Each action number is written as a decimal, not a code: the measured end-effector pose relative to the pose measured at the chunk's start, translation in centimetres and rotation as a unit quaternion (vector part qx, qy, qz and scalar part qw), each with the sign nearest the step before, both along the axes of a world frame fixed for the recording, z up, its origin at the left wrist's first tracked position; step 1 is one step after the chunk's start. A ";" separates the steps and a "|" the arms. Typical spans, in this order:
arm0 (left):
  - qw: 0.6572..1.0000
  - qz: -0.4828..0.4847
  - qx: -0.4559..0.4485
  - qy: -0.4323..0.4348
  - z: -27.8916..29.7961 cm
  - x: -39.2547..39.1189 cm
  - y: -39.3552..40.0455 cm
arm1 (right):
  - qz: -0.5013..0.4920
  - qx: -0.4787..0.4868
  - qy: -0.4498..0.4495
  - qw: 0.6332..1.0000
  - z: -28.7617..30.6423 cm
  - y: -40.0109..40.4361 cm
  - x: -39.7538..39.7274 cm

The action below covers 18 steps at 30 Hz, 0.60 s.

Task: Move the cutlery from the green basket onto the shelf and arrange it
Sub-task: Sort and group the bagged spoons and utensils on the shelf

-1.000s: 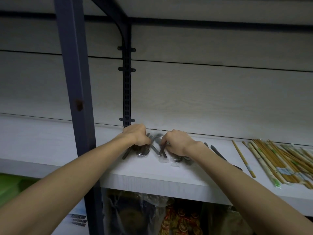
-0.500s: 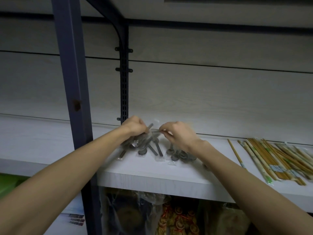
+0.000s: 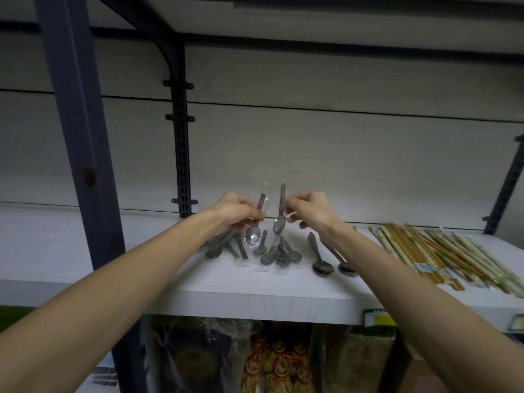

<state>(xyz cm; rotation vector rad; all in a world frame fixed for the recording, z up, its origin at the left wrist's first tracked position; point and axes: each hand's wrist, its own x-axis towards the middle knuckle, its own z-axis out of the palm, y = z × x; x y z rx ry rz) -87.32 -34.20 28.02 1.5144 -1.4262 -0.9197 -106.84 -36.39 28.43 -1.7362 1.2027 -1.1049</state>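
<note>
Both hands are raised just above the shelf (image 3: 255, 296), each pinching one wrapped spoon upright, bowl down and handle up. The left hand (image 3: 236, 212) has its grip closed round the left spoon (image 3: 255, 226) near the neck; the right hand (image 3: 310, 211) pinches the right spoon (image 3: 280, 219) by its clear sleeve (the exact finger contact is blurred). Held side by side like this, the two look to be being separated or compared so they can be laid down in order.

Below them, at 6 o'clock from the hands, a loose pile of spoons (image 3: 272, 252) lies on the shelf, handles fanning away. At 4 o'clock of the pile, two darker spoons (image 3: 323, 263) lie apart from it. Farther toward 3 o'clock lie the chopsticks (image 3: 442, 253), already in a rough row. The green basket cannot be made out with confidence. Arranging seems well under way.
</note>
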 end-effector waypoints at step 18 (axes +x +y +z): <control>0.911 0.072 0.049 -0.403 -2.7 7.0 -0.2 | 0.038 -0.127 0.294 0.946 -3.3 -0.9 5.2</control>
